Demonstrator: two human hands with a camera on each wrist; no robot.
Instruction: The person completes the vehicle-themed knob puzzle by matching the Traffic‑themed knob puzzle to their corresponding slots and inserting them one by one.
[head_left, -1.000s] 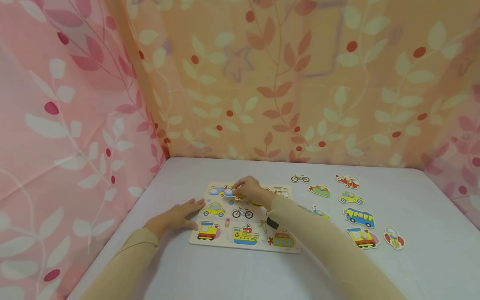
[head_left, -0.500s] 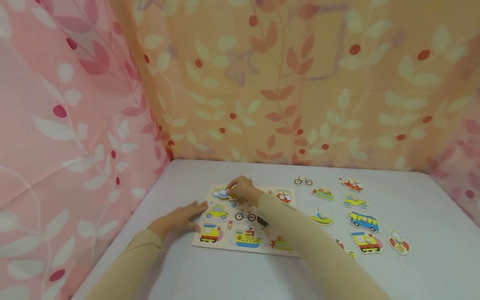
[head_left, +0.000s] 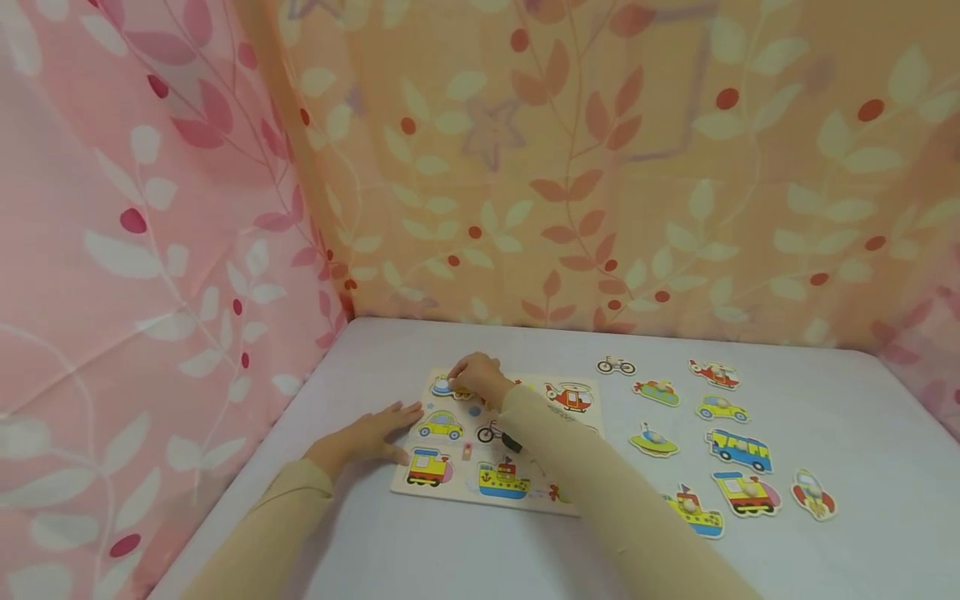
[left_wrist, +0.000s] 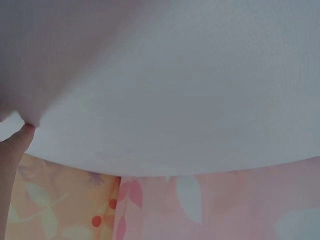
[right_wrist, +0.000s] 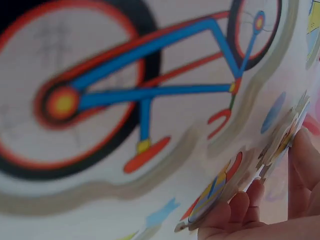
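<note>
At the upper left of the pale puzzle board (head_left: 442,493), my right hand (head_left: 480,379) pinches an airplane puzzle piece (head_left: 442,388) with a blue nose. The hand covers much of the piece, which overlaps the printed airplane spot. In the right wrist view, thumb and fingers grip the thin edge-on piece (right_wrist: 285,132) close to the board's face. My left hand (head_left: 367,435) rests at the board's left edge, fingers spread. The board bears a printed car (head_left: 441,425), train (head_left: 428,468), ship (head_left: 504,480) and helicopter (head_left: 570,397). A printed bicycle (right_wrist: 150,95) fills the right wrist view.
Loose pieces lie right of the board: a bicycle (head_left: 617,365), submarine (head_left: 656,392), helicopter (head_left: 715,374), car (head_left: 722,408), flying saucer (head_left: 654,440), bus (head_left: 738,451), train (head_left: 747,494), ship (head_left: 696,512) and rocket (head_left: 813,495). Patterned curtains (head_left: 480,208) stand behind and left of the white table.
My right hand has shifted slightly left over the board with the airplane puzzle piece, which now covers more of the printed airplane. The left hand stays at the board's edge. The head view has shifted slightly.
</note>
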